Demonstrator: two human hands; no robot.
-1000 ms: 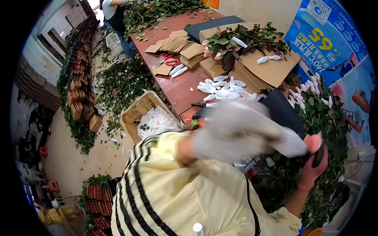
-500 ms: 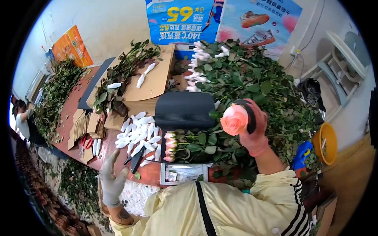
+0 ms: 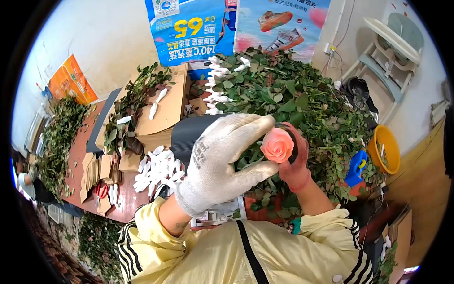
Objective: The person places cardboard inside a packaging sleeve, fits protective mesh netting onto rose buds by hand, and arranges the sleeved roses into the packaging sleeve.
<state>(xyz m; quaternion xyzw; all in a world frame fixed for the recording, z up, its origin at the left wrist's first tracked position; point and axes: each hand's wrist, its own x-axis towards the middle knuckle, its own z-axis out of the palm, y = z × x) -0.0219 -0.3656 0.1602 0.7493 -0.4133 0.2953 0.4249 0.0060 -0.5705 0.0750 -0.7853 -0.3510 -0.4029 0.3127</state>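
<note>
My right hand [image 3: 297, 161], in a pink and black glove, is closed around a pink rose [image 3: 277, 145] just below its bloom, which faces up. My left hand [image 3: 222, 161], in a white glove, is at the rose's left side with thumb and fingers apart, the fingertips close to the petals. Whether they touch the bloom is hard to tell. Behind my left hand is a black ribbed pad [image 3: 189, 137], partly hidden. White sleeves [image 3: 158, 170] lie in a loose pile to its left.
Leafy stems with white-sleeved heads [image 3: 293, 94] cover the table's right side. Brown cardboard sheets [image 3: 161, 118], red scissors [image 3: 101, 190] and more foliage [image 3: 61, 142] are at left. A yellow basin [image 3: 385, 149] stands at right, near a blue tool [image 3: 355, 168]. Another person's arm shows far left.
My left hand has moved from beside the white pile, up and right to the rose. My right hand still holds the rose, in nearly the same place. The view has shifted slightly.
</note>
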